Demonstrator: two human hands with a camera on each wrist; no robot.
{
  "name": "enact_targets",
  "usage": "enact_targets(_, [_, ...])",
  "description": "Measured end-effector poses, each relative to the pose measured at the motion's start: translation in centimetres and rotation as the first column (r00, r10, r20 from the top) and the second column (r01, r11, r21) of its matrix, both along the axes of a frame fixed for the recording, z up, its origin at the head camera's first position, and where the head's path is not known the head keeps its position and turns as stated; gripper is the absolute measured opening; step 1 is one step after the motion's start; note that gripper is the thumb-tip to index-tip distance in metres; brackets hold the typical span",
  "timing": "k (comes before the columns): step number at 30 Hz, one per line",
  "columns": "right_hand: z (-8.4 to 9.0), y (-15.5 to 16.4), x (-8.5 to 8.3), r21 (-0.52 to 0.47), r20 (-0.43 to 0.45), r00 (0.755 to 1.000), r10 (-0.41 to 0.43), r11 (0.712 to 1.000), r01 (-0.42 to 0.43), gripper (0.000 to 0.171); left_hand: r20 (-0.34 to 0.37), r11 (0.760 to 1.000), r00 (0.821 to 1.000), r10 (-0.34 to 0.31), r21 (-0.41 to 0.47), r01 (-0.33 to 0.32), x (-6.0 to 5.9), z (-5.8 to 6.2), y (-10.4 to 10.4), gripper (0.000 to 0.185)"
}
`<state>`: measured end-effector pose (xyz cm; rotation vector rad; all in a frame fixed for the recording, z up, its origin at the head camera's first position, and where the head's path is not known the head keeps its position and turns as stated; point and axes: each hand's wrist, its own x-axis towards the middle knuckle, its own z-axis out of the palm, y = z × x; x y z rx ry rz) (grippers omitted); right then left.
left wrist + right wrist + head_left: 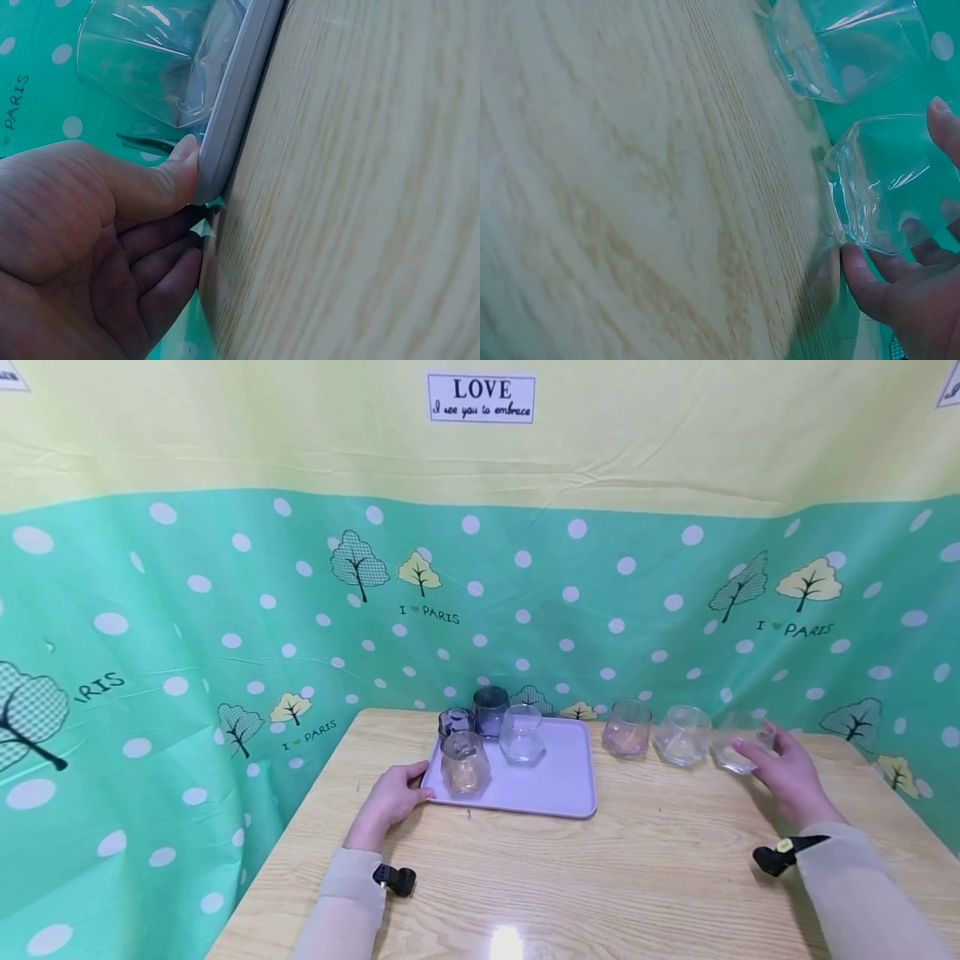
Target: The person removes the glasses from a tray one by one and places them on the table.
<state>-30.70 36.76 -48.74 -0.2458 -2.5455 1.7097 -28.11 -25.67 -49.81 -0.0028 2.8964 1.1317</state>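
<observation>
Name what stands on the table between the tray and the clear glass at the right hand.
Two glasses, in the head view: a pinkish glass beside the tray, then a clear one, before the end glass at the right hand.

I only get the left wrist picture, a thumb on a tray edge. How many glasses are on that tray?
Observer: Four glasses stand on the lilac tray.
Child: Any glasses off the tray?
Observer: Three, in a row on the wooden table, right of the tray; the nearest is a pinkish glass.
Child: What's the other hand doing?
Observer: The right hand reaches the clear glass at the row's right end; its fingers touch it.
</observation>
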Motion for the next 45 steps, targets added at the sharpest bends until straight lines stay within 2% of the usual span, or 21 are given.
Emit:
enact_targets(11, [0.4,-0.4,-0.2,-0.005,0.014,1.000,0.005,1.000,-0.005,0.099,0.007,1.000,1.000,0.004,0.005,-0.004,0.0,0.0,0.1,0.058])
enact_targets(24, [-0.2,0.3,-0.6,0.058,-0.008,0.998,0.060,0.997,-0.059,0.101,0.006,1.000,1.000,0.003,0.008,-0.003,0.1,0.1,0.1,0.058])
enact_targets(31, [-0.4,0.1,-0.4,0.050,-0.026,0.998,0.049,0.998,-0.048,0.100,-0.005,1.000,1.000,-0.004,-0.002,0.004,0.0,-0.1,0.0,0.058])
enact_targets(38, [-0.8,-0.1,-0.3,0.098,-0.041,0.999,0.018,0.995,-0.014,0.099,-0.011,1.000,1.000,-0.009,-0.005,0.009,0.1,0.1,0.0,0.058])
enact_targets(45, [-1.1,0.0,-0.2,0.106,-0.038,0.999,0.015,0.994,-0.011,0.098,-0.006,1.000,1.000,-0.005,-0.009,0.005,0.1,0.2,0.1,0.058])
